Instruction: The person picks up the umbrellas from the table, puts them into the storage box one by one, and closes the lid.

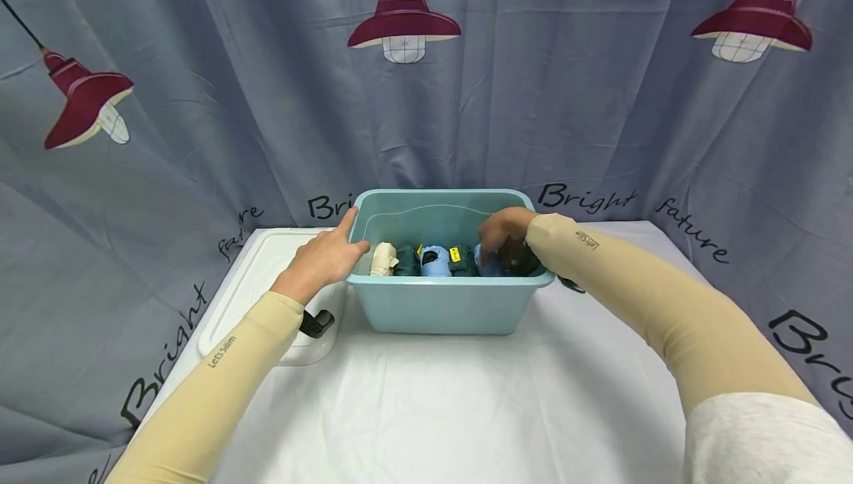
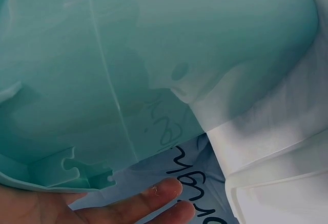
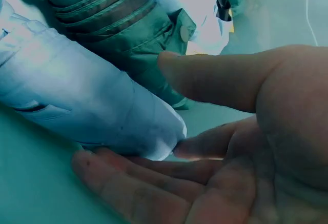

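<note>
A light teal plastic bin (image 1: 440, 306) stands on the table with a row of rolled fabric bundles inside. My left hand (image 1: 328, 256) rests at its left rim, with fingers extended; the left wrist view shows straight fingertips (image 2: 166, 189) beside the outer wall. My right hand (image 1: 504, 231) reaches down into the bin's right end. In the right wrist view its thumb and fingers are spread around the end of a light blue roll (image 3: 97, 90), one fingertip touching it. Next to that roll lies a pleated dark green roll (image 3: 118, 34) with a button.
At the row's left end sits a cream roll (image 1: 383, 259); another blue roll (image 1: 435, 260) lies mid-row. A white lid (image 1: 233, 291) lies left of the bin on the white-covered table (image 1: 453, 410). A printed grey-blue curtain (image 1: 546, 114) hangs behind and at both sides.
</note>
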Tool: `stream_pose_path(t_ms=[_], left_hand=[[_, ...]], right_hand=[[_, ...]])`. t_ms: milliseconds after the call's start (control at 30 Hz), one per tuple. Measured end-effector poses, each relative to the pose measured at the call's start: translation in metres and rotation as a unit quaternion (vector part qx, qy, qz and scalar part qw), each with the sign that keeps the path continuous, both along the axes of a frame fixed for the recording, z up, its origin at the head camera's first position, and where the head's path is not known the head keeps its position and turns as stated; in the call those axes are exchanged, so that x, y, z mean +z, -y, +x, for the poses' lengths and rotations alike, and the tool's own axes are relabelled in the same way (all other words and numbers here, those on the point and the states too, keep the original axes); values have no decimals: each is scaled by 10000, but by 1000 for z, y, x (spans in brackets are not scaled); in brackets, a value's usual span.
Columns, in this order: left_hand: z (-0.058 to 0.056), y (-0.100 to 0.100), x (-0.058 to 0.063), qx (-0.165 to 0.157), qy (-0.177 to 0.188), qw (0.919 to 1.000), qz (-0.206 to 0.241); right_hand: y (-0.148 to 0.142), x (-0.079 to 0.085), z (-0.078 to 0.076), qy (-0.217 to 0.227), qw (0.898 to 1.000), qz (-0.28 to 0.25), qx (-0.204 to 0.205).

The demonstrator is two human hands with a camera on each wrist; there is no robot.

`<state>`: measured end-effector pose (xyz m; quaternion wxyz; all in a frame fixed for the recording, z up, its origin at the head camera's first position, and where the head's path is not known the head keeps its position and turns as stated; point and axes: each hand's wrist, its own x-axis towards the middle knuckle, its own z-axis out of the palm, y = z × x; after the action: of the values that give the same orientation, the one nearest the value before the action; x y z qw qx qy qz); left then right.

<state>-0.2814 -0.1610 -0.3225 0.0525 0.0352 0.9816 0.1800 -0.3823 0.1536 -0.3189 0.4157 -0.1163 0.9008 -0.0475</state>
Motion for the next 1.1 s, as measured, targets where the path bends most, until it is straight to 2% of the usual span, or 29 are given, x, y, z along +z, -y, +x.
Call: stream_pose_path(t_ms=[433, 567, 733, 1100], left_hand=[[0, -1, -1, -3, -2, 10000, -37], [0, -1, -1, 15, 28, 10000, -44], [0, 0, -1, 24, 48, 10000, 4], [1, 0, 1, -8, 93, 10000, 28]], right_hand=[[-6, 7, 2, -58, 9998, -201, -18], [-6, 14, 7, -9, 9972, -721, -213], [-7, 26, 14, -131, 9890, -1429, -369], [-27, 52, 36, -629, 9709, -2297, -259]])
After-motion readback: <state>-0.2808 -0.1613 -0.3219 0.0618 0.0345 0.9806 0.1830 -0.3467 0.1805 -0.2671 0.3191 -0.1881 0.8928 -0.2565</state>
